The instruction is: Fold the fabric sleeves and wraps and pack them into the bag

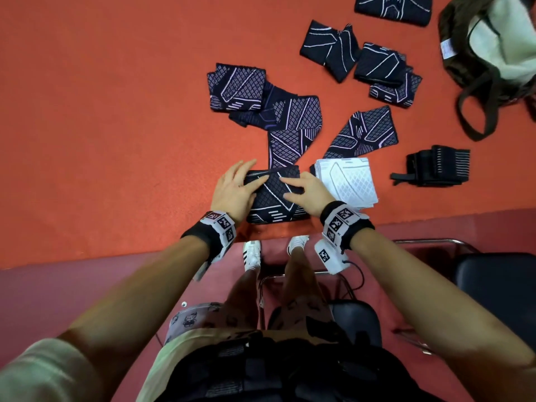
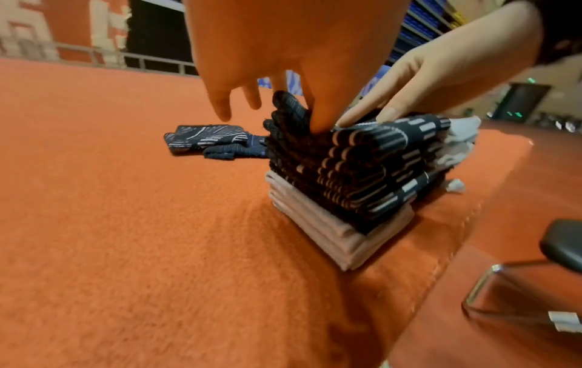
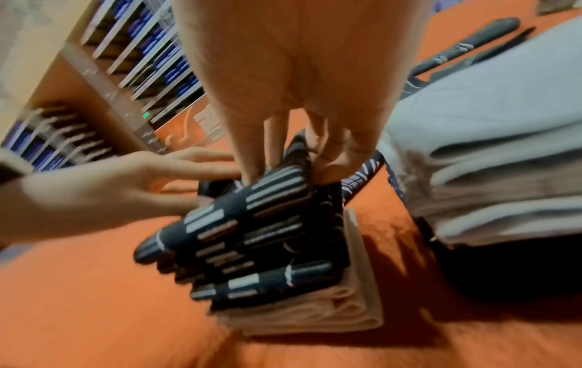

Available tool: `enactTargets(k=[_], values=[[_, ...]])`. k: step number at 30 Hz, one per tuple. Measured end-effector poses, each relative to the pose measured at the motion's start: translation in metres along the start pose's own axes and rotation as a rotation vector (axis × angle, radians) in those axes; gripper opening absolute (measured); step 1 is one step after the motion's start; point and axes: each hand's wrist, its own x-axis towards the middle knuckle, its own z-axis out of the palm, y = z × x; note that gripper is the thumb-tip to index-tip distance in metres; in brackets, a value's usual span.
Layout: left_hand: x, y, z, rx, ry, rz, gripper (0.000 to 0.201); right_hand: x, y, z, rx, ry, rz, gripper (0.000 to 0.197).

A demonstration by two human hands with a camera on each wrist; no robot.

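Low in the frame's centre, left hand (image 1: 233, 190) and right hand (image 1: 304, 190) press flat, grip relaxed, on one stack of folded dark sleeves (image 1: 275, 198); one white stack (image 1: 348, 181) alongside, one bag (image 1: 490, 44) upper right.

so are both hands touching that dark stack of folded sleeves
Touching. The head view shows the left hand and right hand pressed flat on the dark stack; both wrist views show fingers on its top.

Matt knitted cloth sleeves (image 1: 274, 195) on a rough, felt-like orange table cover (image 1: 116, 140); glossy chrome chair frame (image 2: 482, 286).
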Motion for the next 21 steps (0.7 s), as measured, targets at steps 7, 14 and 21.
enactTargets(k=[7,14,21], values=[[-0.004,-0.004,0.006,0.232,-0.366,-0.036,0.083,-0.005,0.003,0.006,-0.370,0.033,-0.030,0.059],[0.024,0.010,-0.024,0.291,-0.388,0.017,0.085,-0.004,-0.015,-0.014,-0.475,-0.015,-0.050,0.058],[0.117,0.055,-0.081,0.121,-0.201,-0.002,0.065,0.015,-0.012,-0.108,-0.234,0.118,0.060,0.060]])
